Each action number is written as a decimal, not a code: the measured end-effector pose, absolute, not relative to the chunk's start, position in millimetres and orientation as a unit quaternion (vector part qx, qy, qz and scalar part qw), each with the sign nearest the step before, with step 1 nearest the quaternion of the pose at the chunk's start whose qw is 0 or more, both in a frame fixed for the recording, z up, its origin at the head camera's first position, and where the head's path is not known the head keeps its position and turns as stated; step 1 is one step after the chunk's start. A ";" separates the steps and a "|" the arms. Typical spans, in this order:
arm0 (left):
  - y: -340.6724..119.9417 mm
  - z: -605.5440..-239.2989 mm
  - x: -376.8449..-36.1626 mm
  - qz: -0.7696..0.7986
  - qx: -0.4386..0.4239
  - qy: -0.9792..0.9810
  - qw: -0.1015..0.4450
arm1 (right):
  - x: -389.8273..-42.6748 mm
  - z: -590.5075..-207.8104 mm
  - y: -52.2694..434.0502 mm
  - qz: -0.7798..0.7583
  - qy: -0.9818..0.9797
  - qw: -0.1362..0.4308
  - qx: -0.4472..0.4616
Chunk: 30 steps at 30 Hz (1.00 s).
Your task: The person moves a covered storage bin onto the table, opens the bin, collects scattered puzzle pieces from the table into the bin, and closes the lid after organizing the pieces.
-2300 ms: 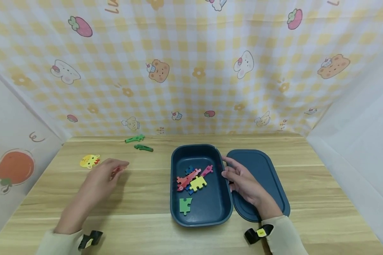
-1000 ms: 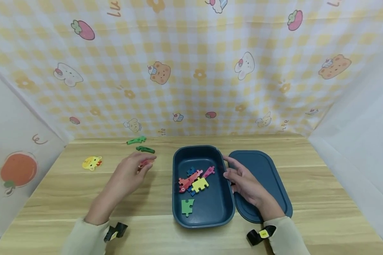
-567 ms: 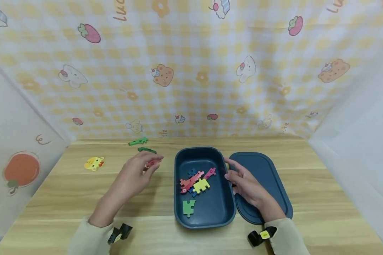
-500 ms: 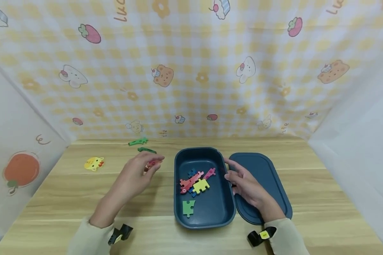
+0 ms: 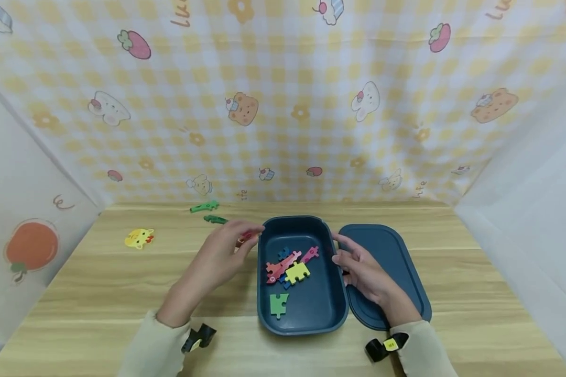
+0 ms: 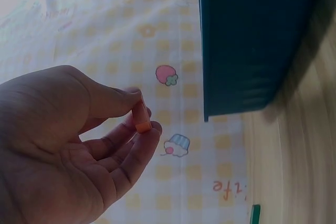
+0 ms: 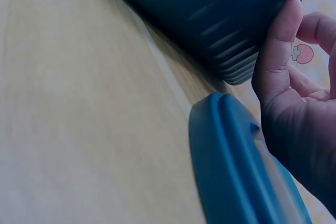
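Note:
My left hand (image 5: 224,248) pinches a small orange-red puzzle piece (image 6: 140,116) between thumb and fingertips, right at the left rim of a dark blue box (image 5: 302,328). Most of that piece is hidden by the fingers in the head view. My right hand (image 5: 365,272) touches the box's right side, its fingers relaxed and the thumb at the rim. Inside the box lie puzzle pieces: a yellow one (image 5: 297,273), a green one (image 5: 279,305), a pink one (image 5: 309,254), red ones (image 5: 283,267) and blue ones beneath.
The dark blue lid (image 5: 389,262) lies to the right of the box, under the right forearm. Left of the box are a yellow animal-face piece (image 5: 139,238), a light green piece (image 5: 205,206) and a dark green piece (image 5: 215,219). A patterned cloth (image 5: 292,141) hangs behind the table.
My left hand has moved right with the orange-red puzzle piece, from the left of the table to the box's left rim. The right hand has stayed at the box.

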<state>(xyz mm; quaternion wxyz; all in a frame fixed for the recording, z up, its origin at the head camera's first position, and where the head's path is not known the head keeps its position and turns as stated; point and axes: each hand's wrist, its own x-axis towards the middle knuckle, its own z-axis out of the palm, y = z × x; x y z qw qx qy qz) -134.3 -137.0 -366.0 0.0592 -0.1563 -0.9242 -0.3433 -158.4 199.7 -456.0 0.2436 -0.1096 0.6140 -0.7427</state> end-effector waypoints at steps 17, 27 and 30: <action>-111.7 -381.0 -131.5 -0.324 -0.233 -0.915 0.053 | -159.3 -456.9 201.0 -0.732 0.630 0.234 -0.110; -112.8 -383.8 -131.3 -0.327 -0.243 -0.912 0.040 | -159.4 -456.5 201.4 -0.737 0.621 0.244 -0.111; -112.8 -385.5 -131.9 -0.327 -0.249 -0.911 0.031 | -158.2 -455.7 201.9 -0.734 0.623 0.245 -0.109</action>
